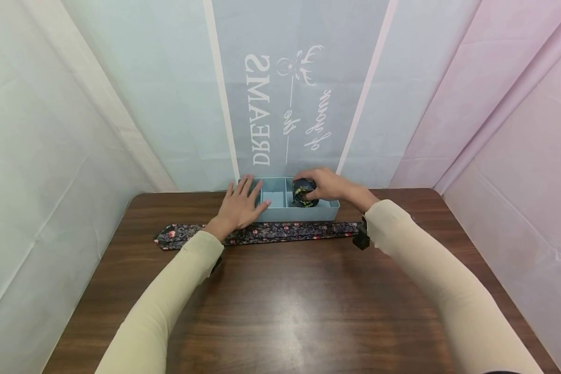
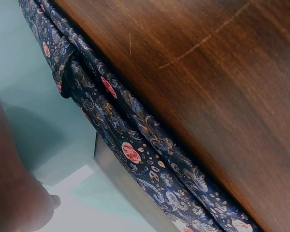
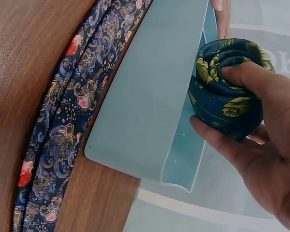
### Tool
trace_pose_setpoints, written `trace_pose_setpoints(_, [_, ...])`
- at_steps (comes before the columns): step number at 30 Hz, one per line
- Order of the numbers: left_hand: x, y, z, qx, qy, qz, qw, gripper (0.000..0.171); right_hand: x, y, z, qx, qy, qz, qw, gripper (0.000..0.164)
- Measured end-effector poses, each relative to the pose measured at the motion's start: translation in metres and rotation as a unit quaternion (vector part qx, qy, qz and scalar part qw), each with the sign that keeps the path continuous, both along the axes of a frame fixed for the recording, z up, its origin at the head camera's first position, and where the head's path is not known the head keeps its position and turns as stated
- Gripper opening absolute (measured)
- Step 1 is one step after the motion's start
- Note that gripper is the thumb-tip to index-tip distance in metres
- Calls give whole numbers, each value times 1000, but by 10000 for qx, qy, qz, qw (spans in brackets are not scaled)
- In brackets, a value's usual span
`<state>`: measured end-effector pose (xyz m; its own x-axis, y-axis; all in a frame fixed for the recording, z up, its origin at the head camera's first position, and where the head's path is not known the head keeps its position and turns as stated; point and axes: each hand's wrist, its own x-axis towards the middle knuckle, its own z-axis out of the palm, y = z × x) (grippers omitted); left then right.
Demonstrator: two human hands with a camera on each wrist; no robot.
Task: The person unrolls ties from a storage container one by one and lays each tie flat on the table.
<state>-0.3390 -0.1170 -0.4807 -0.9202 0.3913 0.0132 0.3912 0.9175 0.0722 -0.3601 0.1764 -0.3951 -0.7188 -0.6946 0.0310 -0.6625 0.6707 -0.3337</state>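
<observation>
Now holding a rolled cloth (image 3: 222, 111), dark blue with yellow flowers (most likely a necktie), in the bent fingers of the right hand (image 1: 329, 184), thumb pressed into the coil, at the mouth of the right-hand compartment (image 3: 183, 157) of a pale blue box (image 1: 304, 214). Cannot tell the depth of the roll inside. With the left hand (image 1: 237, 209), fingers spread wide over the box's left end, gripping nothing visible. Stretched along the counter (image 1: 290, 306), just in front of the box: a floral tie (image 1: 290, 232).

Chief risk, by the look of things: a loosening of the coil. Likely cause: a release before full support from the compartment walls. Also possible: a snag on the divider (image 1: 286, 192) from an off-line lowering, or inner turns pushed out of place by thumb pressure. Another hazard: a skid of the box into the floral tie, from an uneven push at one end.

On the backdrop (image 1: 304, 26), in mirrored white capitals running sideways: "DREAMS" (image 1: 259, 109). Nearby, a stag's head (image 1: 299, 66) and smaller script, perhaps "of your," otherwise hard to make out. No readable brand or label on box, cloth or tie.
</observation>
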Motion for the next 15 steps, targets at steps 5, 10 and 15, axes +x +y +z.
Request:
trace_pose_setpoints(5, [-1,-1,-2,-53,23,41,10000,81,-1,2,-1,-134,-9,-11,9999,59])
trace_pose_setpoints(10, [-2,-2,-3,3,44,22,10000,81,-3,6,-1,-294,35,-36,9996,59])
trace_pose_setpoints(15, [0,-1,-1,31,50,-26,10000,82,-3,14,2,-485,-69,-167,9987,59])
